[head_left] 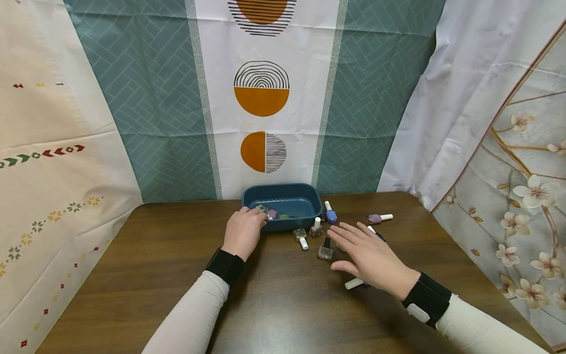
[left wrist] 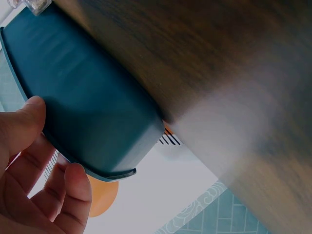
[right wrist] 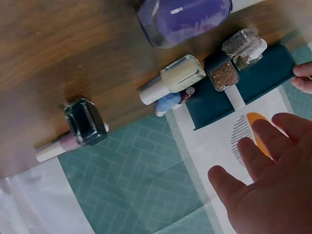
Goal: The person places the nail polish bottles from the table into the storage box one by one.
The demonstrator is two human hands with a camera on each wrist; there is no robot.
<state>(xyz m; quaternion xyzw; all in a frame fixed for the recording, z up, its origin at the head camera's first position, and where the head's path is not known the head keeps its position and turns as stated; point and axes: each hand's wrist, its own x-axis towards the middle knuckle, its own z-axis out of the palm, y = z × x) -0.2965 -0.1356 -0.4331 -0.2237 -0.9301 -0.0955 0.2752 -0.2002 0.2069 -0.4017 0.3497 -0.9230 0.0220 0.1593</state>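
A dark teal plastic bin (head_left: 283,225) stands on the table's far side with a few small items inside, among them a mauve bottle (head_left: 271,214). My left hand (head_left: 244,231) grips the bin's front left rim, its thumb (left wrist: 34,114) against the outer wall and the other fingers curled at the edge. Over the nail polish bottles on the right, my right hand (head_left: 369,255) hovers with fingers spread, holding nothing. Beneath it lies a purple nail polish bottle (right wrist: 187,19), mostly hidden in the head view. A clear glitter bottle with black cap (head_left: 325,252) stands left of its fingertips.
Two glittery bottles, one lying (head_left: 299,234) and one upright (head_left: 316,230), sit before the bin. A blue bottle (head_left: 331,216) and a mauve one (head_left: 374,219) lie farther right. A cream bottle (right wrist: 183,73) and a dark bottle (right wrist: 85,122) show in the right wrist view. Cloth hangs behind the table.
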